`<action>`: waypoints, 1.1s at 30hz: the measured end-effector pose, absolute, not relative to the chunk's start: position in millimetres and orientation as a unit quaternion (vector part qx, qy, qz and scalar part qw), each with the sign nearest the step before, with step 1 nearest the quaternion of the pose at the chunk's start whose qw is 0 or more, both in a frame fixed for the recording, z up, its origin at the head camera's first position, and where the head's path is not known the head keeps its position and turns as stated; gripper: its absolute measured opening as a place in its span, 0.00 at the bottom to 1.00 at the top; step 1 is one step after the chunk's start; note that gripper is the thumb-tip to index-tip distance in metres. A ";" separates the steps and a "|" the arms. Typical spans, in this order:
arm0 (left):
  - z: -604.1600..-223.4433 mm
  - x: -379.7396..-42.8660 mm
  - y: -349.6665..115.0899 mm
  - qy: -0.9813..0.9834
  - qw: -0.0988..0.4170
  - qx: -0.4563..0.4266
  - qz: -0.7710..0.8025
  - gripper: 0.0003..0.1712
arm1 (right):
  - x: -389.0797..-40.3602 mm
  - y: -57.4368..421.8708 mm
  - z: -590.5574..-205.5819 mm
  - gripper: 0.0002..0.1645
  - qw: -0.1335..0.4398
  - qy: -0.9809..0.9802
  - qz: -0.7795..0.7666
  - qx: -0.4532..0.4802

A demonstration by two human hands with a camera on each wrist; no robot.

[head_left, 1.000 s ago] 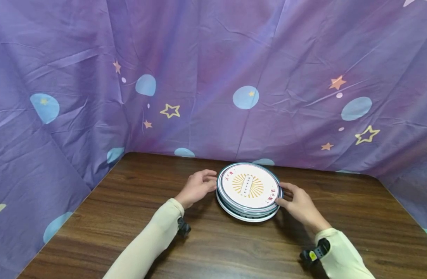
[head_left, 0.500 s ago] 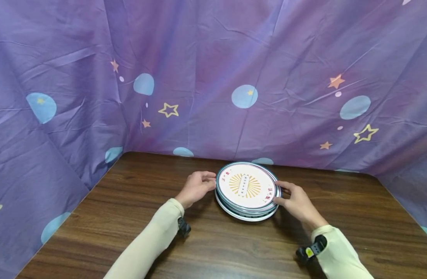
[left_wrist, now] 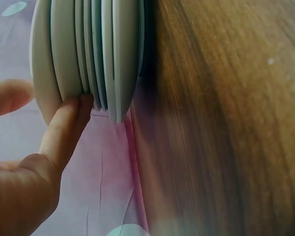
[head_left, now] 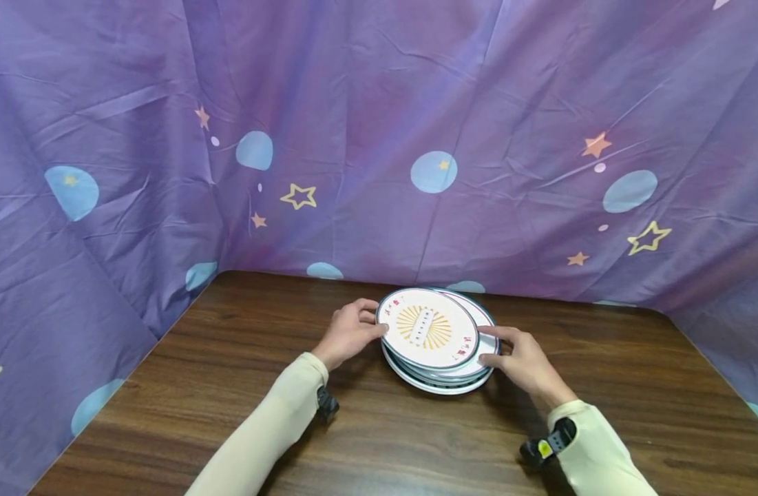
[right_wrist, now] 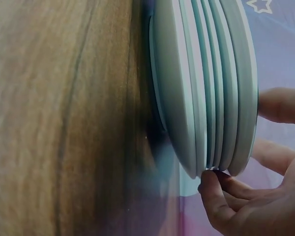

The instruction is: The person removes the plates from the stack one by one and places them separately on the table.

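A stack of white plates (head_left: 443, 383) with blue-green rims stands near the back of the brown table. Its top plate (head_left: 427, 331) bears yellow rays and red lettering, and lies shifted left, baring a crescent of the plate below on the right. My left hand (head_left: 349, 333) pinches the top plate's left rim, thumb above; in the left wrist view its fingertips (left_wrist: 71, 110) meet the upper plates' edges. At the right edge, my right hand (head_left: 527, 359) holds the stack, thumb over the bared plate and index fingertip by the top plate's rim. Lower fingers (right_wrist: 214, 194) reach under the upper plates' edges.
A purple curtain (head_left: 379, 138) with stars and blue shapes hangs close behind the wooden table (head_left: 403, 441) and along its sides. Each wrist wears a small black camera, such as the right wrist camera (head_left: 542, 446).
The top plate has slid left off the middle of the stack, baring the plate beneath at the right. My left thumb has come down onto its rim. Both hands stay beside the stack.
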State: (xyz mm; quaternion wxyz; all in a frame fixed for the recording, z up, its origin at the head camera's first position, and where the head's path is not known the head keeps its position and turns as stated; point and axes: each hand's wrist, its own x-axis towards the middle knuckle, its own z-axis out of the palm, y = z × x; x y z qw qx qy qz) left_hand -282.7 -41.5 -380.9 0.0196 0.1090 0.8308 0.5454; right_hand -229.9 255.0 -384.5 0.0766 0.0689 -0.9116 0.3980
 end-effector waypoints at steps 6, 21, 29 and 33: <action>-380.3 -282.3 -43.0 0.832 0.022 0.118 0.542 0.34 | -230.4 253.3 -386.6 0.36 0.056 -0.908 0.411 0.050; -375.2 -283.6 -54.9 0.783 0.049 0.103 0.611 0.25 | -232.3 255.0 -386.3 0.46 0.007 -0.901 0.433 0.015; -369.8 -282.7 -63.2 0.773 0.044 0.098 0.626 0.26 | -233.2 255.9 -387.3 0.46 0.006 -0.903 0.429 0.011; -368.6 -284.1 -71.2 0.770 0.048 0.092 0.630 0.27 | -233.9 256.7 -386.6 0.47 0.001 -0.903 0.429 0.009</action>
